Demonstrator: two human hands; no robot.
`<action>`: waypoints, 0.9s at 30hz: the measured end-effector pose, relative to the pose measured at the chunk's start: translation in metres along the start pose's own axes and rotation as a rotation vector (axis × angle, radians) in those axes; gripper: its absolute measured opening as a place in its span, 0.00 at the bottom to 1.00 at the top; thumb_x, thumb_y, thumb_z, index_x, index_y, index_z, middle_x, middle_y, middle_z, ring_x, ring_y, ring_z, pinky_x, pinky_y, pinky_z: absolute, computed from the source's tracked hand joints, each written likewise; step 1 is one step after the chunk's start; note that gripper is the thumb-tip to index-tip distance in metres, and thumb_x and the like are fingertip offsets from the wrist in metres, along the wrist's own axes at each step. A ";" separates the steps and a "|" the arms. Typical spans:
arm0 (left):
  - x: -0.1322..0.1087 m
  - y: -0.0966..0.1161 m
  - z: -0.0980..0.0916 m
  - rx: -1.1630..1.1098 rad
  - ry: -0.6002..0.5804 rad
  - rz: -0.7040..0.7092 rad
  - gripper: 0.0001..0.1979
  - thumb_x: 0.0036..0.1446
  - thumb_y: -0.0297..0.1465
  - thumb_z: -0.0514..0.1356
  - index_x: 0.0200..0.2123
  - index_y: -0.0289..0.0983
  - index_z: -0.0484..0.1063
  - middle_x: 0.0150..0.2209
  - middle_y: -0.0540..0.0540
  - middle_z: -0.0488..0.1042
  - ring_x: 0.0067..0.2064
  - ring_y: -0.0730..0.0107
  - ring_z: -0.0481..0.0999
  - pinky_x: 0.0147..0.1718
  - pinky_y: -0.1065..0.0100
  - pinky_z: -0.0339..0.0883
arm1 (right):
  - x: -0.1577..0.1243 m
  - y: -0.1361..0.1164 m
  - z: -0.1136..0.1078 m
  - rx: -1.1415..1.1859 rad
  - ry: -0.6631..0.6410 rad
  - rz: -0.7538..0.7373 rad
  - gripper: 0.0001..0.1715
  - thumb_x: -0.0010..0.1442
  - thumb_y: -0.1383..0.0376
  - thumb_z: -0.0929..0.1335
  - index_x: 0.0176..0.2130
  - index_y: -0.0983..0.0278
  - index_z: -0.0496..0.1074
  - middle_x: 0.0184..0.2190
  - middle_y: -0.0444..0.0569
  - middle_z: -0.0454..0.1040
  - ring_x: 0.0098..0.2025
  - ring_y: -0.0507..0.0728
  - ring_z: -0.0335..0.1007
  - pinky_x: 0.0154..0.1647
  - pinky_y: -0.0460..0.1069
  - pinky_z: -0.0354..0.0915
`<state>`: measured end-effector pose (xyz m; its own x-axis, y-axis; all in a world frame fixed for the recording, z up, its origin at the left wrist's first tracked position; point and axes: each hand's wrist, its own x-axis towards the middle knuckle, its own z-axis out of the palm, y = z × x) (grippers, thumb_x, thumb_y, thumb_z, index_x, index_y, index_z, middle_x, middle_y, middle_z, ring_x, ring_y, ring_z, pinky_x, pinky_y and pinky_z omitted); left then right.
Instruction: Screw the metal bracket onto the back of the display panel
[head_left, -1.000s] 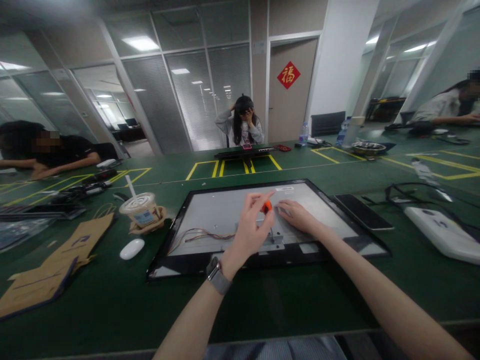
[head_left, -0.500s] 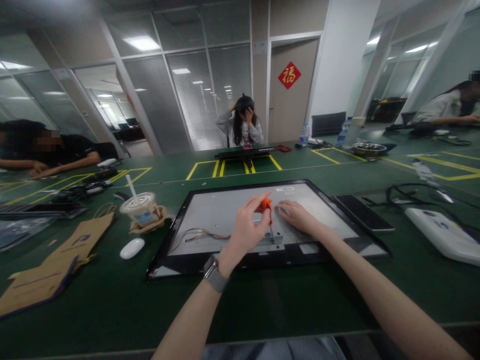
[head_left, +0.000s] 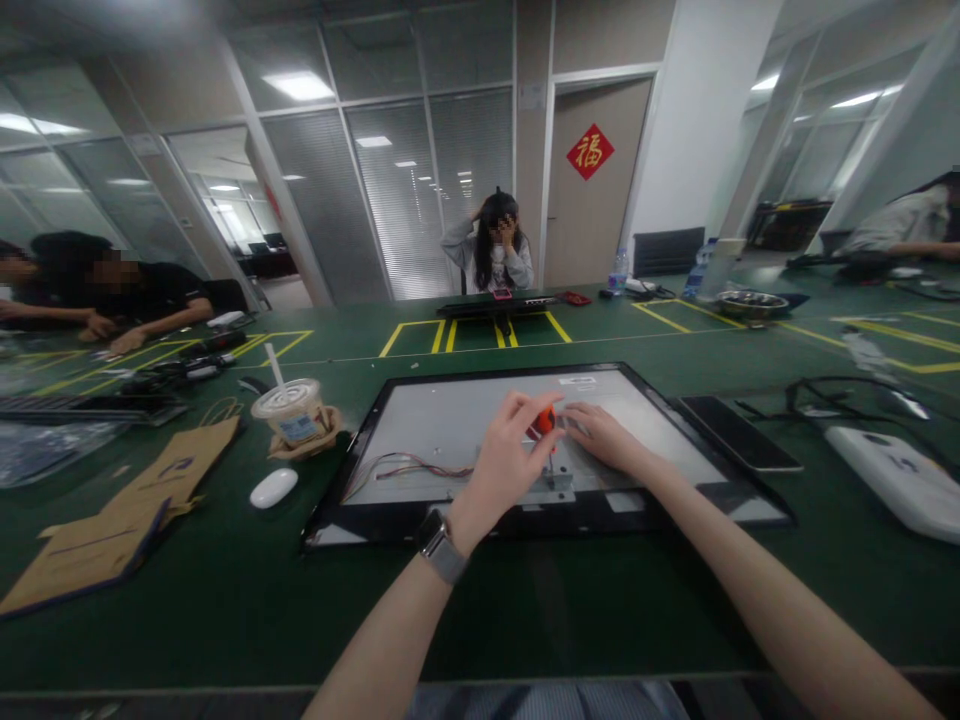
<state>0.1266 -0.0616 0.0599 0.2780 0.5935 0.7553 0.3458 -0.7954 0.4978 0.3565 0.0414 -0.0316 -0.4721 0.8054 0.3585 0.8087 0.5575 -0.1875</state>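
An orange-handled screwdriver [head_left: 547, 420] is in the fingers of my left hand [head_left: 507, 450], which wears a watch at the wrist. Its shaft points down at a metal bracket [head_left: 562, 482] on the back of a flat display panel [head_left: 442, 410]. The tip's exact contact is too small to tell. My right hand [head_left: 604, 438] lies on the panel just right of the screwdriver, fingers stretched out and holding nothing. A thin bundle of coloured wires [head_left: 409, 460] runs over the panel's left part toward the bracket, partly hidden by my left hand.
Left of the panel stand an iced drink cup [head_left: 296, 415], a white mouse [head_left: 274, 488] and a brown paper bag [head_left: 135, 520]. To the right lie a black phone [head_left: 739, 432], dark cables [head_left: 810, 395] and a white device [head_left: 900, 480]. Other people sit around the green table [head_left: 600, 600].
My left fingers have shifted around the screwdriver handle, covering more of it. The whole view has moved slightly. My right hand stays on the panel.
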 end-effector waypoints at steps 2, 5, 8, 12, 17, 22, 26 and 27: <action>0.000 0.000 0.000 -0.007 -0.019 0.014 0.22 0.62 0.23 0.60 0.58 0.42 0.69 0.41 0.48 0.68 0.38 0.71 0.73 0.43 0.66 0.76 | 0.000 0.000 0.000 0.007 0.007 0.002 0.20 0.66 0.65 0.63 0.54 0.63 0.75 0.55 0.59 0.75 0.57 0.65 0.72 0.59 0.61 0.66; 0.001 0.000 -0.002 -0.043 -0.053 0.012 0.28 0.62 0.18 0.55 0.63 0.42 0.64 0.47 0.45 0.69 0.44 0.69 0.74 0.44 0.67 0.76 | -0.001 0.002 0.001 0.014 0.025 -0.006 0.19 0.67 0.65 0.63 0.54 0.62 0.75 0.55 0.59 0.76 0.57 0.65 0.72 0.60 0.60 0.65; 0.000 -0.002 -0.003 -0.035 -0.043 0.026 0.27 0.63 0.19 0.55 0.63 0.42 0.63 0.49 0.45 0.70 0.45 0.69 0.74 0.45 0.67 0.77 | -0.002 0.003 0.003 0.008 0.033 -0.002 0.19 0.67 0.65 0.63 0.54 0.61 0.75 0.55 0.58 0.75 0.57 0.65 0.72 0.60 0.60 0.65; 0.000 -0.005 -0.002 0.017 0.000 0.045 0.22 0.64 0.24 0.61 0.59 0.43 0.68 0.43 0.48 0.68 0.38 0.72 0.73 0.41 0.65 0.77 | -0.001 0.005 0.004 0.005 0.007 0.011 0.20 0.67 0.65 0.64 0.55 0.62 0.74 0.56 0.59 0.75 0.57 0.65 0.72 0.60 0.60 0.65; 0.002 -0.003 -0.006 -0.097 -0.100 0.032 0.28 0.61 0.19 0.55 0.63 0.42 0.64 0.48 0.43 0.70 0.46 0.66 0.74 0.44 0.63 0.78 | 0.000 0.006 0.004 0.018 0.008 0.008 0.20 0.67 0.65 0.63 0.54 0.63 0.75 0.56 0.60 0.75 0.58 0.66 0.71 0.60 0.61 0.65; 0.003 -0.004 -0.007 -0.080 -0.068 -0.007 0.25 0.62 0.20 0.57 0.61 0.41 0.67 0.46 0.45 0.69 0.42 0.68 0.74 0.44 0.62 0.77 | -0.001 0.006 0.003 0.018 0.000 0.003 0.21 0.68 0.64 0.62 0.55 0.64 0.74 0.57 0.61 0.74 0.58 0.66 0.71 0.60 0.61 0.65; 0.003 -0.001 -0.006 -0.079 -0.029 0.022 0.19 0.62 0.25 0.61 0.57 0.41 0.72 0.43 0.46 0.69 0.42 0.67 0.73 0.44 0.62 0.76 | -0.001 0.005 0.002 0.012 -0.006 0.015 0.20 0.67 0.64 0.63 0.55 0.63 0.74 0.57 0.60 0.74 0.58 0.66 0.72 0.60 0.61 0.65; 0.004 0.000 -0.006 -0.099 -0.028 0.022 0.20 0.63 0.25 0.59 0.58 0.41 0.71 0.45 0.44 0.70 0.44 0.66 0.73 0.45 0.62 0.75 | -0.001 0.004 0.002 0.009 -0.008 0.015 0.20 0.67 0.64 0.63 0.55 0.63 0.74 0.57 0.59 0.75 0.58 0.66 0.71 0.60 0.61 0.65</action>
<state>0.1221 -0.0605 0.0655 0.3097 0.5778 0.7551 0.2493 -0.8157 0.5220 0.3600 0.0433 -0.0348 -0.4625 0.8152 0.3486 0.8127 0.5470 -0.2008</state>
